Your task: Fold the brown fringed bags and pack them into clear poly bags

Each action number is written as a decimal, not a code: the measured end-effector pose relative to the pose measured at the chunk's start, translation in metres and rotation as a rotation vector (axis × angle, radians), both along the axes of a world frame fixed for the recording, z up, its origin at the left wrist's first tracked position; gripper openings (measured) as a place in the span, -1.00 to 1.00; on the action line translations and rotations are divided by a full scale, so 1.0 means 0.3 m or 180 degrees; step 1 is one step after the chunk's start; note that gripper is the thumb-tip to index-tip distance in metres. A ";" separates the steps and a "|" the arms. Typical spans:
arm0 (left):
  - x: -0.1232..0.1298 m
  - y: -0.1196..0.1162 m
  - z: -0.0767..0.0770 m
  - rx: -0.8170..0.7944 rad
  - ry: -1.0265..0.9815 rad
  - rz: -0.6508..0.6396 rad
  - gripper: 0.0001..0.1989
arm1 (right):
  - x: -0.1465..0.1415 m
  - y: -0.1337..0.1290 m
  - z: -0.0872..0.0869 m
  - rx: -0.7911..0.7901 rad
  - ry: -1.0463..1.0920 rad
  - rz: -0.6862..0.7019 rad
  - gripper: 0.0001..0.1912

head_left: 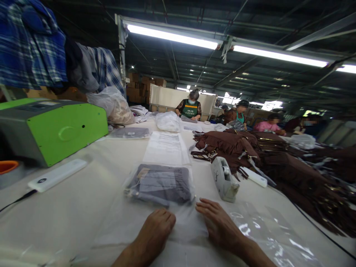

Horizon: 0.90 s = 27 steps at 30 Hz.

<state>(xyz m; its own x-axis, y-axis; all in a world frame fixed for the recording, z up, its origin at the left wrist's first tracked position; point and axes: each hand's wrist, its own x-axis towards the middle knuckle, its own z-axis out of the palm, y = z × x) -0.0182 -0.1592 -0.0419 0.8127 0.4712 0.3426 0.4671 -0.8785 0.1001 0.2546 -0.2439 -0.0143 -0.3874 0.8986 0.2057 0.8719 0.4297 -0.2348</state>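
Note:
A dark grey folded item, possibly a bag (167, 180), lies flat inside a clear plastic bag (182, 217) in front of me. Printed lettering and a tan tag show through the film. My left hand (156, 231) is closed at the near part of the plastic, its fingers curled down onto the film. My right hand (218, 224) has its fingers stretched out over the right side of the plastic bag, near the item's lower right corner. Just beyond it stands a grey tape dispenser (224, 180). Loose clear plastic bags (267, 230) lie to the right.
On the left are a green machine (69, 129), a white corded device (57, 175) and an orange-rimmed roll (9, 167). Printed plastic bags (167, 148) lie ahead. Piled brown bags (300, 170) fill the right, beside another white device (254, 177). Co-workers (191, 107) are across the table.

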 end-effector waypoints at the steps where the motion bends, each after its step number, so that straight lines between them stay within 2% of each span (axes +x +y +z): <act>1: -0.003 0.001 0.003 -0.0066 -0.0027 0.0042 -0.86 | 0.008 -0.015 -0.003 0.0097 -0.0040 0.0016 -0.39; 3: -0.006 -0.002 0.013 -0.0191 -0.0039 0.0122 -0.84 | 0.014 -0.034 -0.014 0.0267 -0.0075 0.0094 -0.43; 5: -0.005 -0.012 0.027 -0.0354 -0.0042 0.0124 -0.95 | 0.003 -0.030 -0.032 0.0462 0.0035 0.0274 -0.53; 6: -0.002 -0.018 0.035 -0.0439 -0.0057 0.0097 -0.89 | -0.007 -0.021 -0.041 0.0561 0.0161 0.0387 -0.60; 9: 0.007 -0.031 0.066 -0.0635 0.0011 -0.0027 -0.36 | -0.040 0.017 -0.059 0.0683 0.0768 0.0560 -0.80; 10: 0.004 -0.029 0.078 -0.0668 0.0107 -0.0003 -0.33 | -0.049 0.028 -0.059 0.0632 0.0996 0.0465 -0.82; 11: -0.005 -0.023 0.093 -0.0703 0.0228 0.0092 -0.40 | -0.057 0.036 -0.057 0.0542 0.1223 0.0270 -0.83; 14: -0.095 0.026 0.145 -0.0836 0.0495 0.0729 -0.84 | -0.079 0.053 -0.044 0.0192 0.1878 -0.0538 -0.75; 15: -0.147 0.051 0.163 -0.0875 0.0512 0.0986 -0.88 | -0.087 0.059 -0.040 0.0113 0.2075 -0.0774 -0.69; 18: -0.329 0.134 0.200 -0.0966 0.0406 0.1511 -0.80 | -0.114 0.086 -0.042 0.0083 0.2539 -0.1307 -0.56; 19: -0.383 0.160 0.204 -0.1176 0.0289 0.1618 -0.81 | -0.121 0.096 -0.046 0.0092 0.2670 -0.1450 -0.55; 21: -0.460 0.203 0.199 -0.1826 -0.0256 0.1542 -0.81 | -0.133 0.118 -0.057 0.0045 0.2915 -0.1728 -0.54; 23: -0.487 0.234 0.182 -0.2209 -0.0775 0.1422 -0.74 | -0.140 0.136 -0.065 -0.0107 0.3064 -0.1948 -0.53; 24: -0.485 0.245 0.172 -0.2190 -0.0888 0.1501 -0.71 | -0.141 0.143 -0.067 -0.0199 0.3079 -0.2037 -0.52; 27: -0.446 0.267 0.143 -0.1817 -0.0706 0.2233 -0.63 | -0.143 0.164 -0.067 -0.0399 0.2856 -0.2274 -0.50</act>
<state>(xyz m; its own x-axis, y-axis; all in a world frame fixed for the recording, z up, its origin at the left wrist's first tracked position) -0.1519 -0.0792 0.0011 0.2220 0.9748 0.0210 0.7910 -0.1926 0.5807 0.2117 -0.1946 -0.0343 0.4585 0.8876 0.0435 0.4045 -0.1648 -0.8996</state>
